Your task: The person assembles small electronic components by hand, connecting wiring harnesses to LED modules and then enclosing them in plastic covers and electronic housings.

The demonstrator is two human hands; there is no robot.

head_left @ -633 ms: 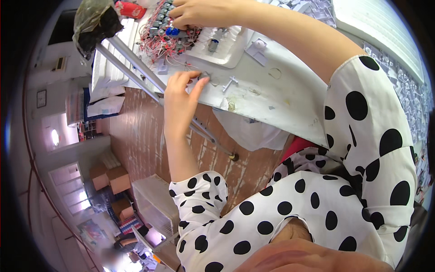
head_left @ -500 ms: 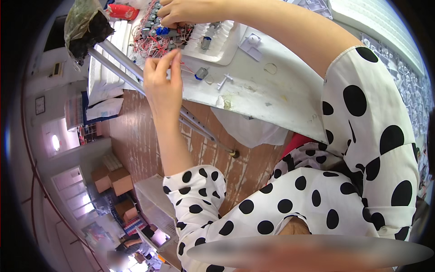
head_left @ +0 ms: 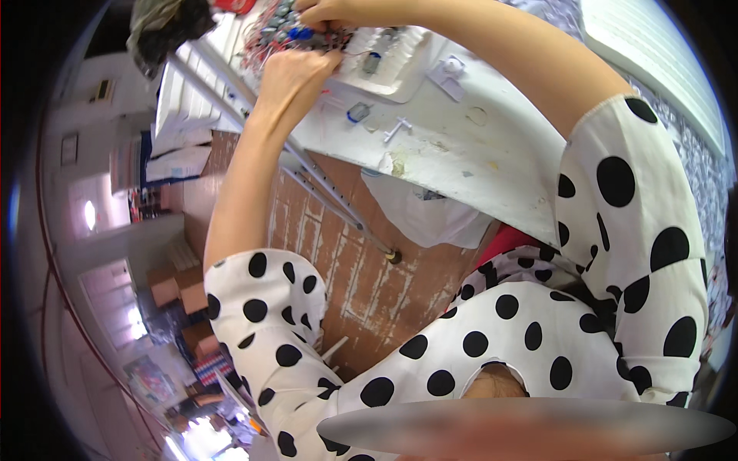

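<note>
At the table's far side, my right hand (head_left: pixel 327 11) is bent down over a heap of small wired motors (head_left: pixel 278 34), fingers closed. My left hand (head_left: pixel 296 77) reaches up to the near edge of that heap with its fingers curled in, close to the right one. What either hand grips is hidden or too small to make out. Beside them lies a white foam tray (head_left: pixel 400 86) holding a small motor (head_left: pixel 373 63) with a blue end. Another blue-ended motor (head_left: pixel 359 113) rests on the table nearer to me.
A white bracket-like plastic part (head_left: pixel 450 77) and a thin white plastic piece (head_left: pixel 397 129) lie on the white table (head_left: pixel 492 154). Metal poles (head_left: pixel 219 81) slant past its left edge, topped by a dark bag (head_left: pixel 173 31). A white bag (head_left: pixel 430 207) hangs under the front edge.
My left hand has moved up and forward from the table's edge to the wire heap, its fingers now curled. My right hand stays over the heap. The whole view has shifted slightly.
</note>
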